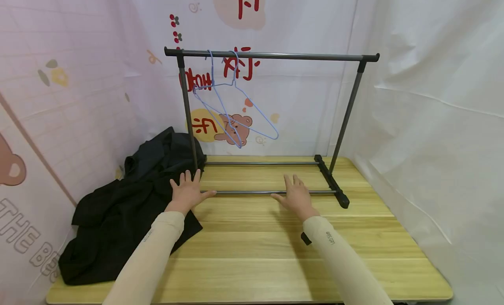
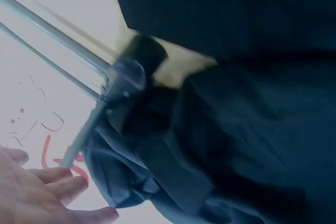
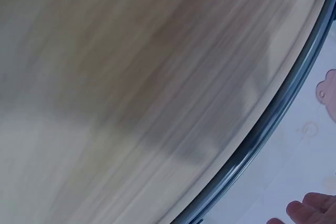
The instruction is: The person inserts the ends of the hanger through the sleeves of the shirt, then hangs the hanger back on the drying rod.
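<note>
Sleeved forearms [image 1: 147, 257] are extended into the head view from its bottom edge. Behind all else, a printed white backdrop [image 1: 303, 16] is spread across the upper part of the frame. The lower half is occupied by a wood-grained table [image 1: 252, 248], on which a dark metal rack [image 1: 348, 108] is stood, centre. At left, black cloth [image 1: 114, 226] is heaped in loose folds beside the left post [image 1: 188, 117]; whether one garment or several is included cannot be told. Two thin blue hangers [image 1: 228, 115] are hung, bare, towards the left end of the top rail [image 1: 267, 55]. The left hand [image 1: 186, 192] and right hand [image 1: 296, 196] are held well apart, fingers extended and nothing gripped, the left at the cloth's right edge, the right near the lower front rail [image 1: 240, 192]; contact with that rail cannot be judged. Smallest, a black piece [image 1: 306, 239] is partly covered by the right sleeve [image 1: 334, 252].

For sound handling, it is judged, the cloth should be drawn by an edge clear of the left post, its folds opened before lifting, and the rack steadied by one hand whenever a hanger is touched.
</note>
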`<action>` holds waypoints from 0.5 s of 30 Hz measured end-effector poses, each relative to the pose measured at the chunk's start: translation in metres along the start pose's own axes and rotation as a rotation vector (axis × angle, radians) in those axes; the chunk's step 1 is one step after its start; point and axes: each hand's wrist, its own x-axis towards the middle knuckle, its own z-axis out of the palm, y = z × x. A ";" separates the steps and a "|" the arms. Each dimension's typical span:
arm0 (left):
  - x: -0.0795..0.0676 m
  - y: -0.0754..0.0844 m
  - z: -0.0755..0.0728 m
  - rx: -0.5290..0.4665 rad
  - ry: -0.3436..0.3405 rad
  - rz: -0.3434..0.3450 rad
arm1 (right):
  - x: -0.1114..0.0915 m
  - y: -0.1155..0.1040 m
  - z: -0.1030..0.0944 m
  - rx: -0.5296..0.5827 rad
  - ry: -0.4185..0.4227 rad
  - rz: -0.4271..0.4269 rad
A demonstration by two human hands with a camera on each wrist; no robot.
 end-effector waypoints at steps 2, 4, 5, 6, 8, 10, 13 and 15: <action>-0.001 -0.008 -0.004 -0.001 -0.004 -0.011 | 0.001 -0.009 0.000 0.023 0.007 -0.013; -0.002 -0.017 -0.009 -0.006 -0.009 -0.022 | 0.002 -0.018 0.002 0.039 0.003 -0.020; -0.003 -0.021 -0.011 -0.012 -0.012 -0.028 | 0.002 -0.023 0.003 0.049 0.002 -0.027; -0.003 -0.026 -0.013 -0.012 -0.012 -0.035 | 0.003 -0.029 0.004 0.063 -0.003 -0.033; -0.004 -0.036 -0.018 -0.012 -0.006 -0.045 | 0.003 -0.039 0.008 0.068 -0.018 -0.046; -0.005 -0.045 -0.023 -0.021 -0.003 -0.057 | 0.003 -0.050 0.011 0.069 -0.035 -0.062; -0.007 -0.061 -0.031 -0.027 -0.010 -0.078 | 0.001 -0.064 0.012 0.053 -0.060 -0.084; -0.008 -0.073 -0.036 -0.032 -0.023 -0.096 | -0.001 -0.071 0.011 0.037 -0.068 -0.092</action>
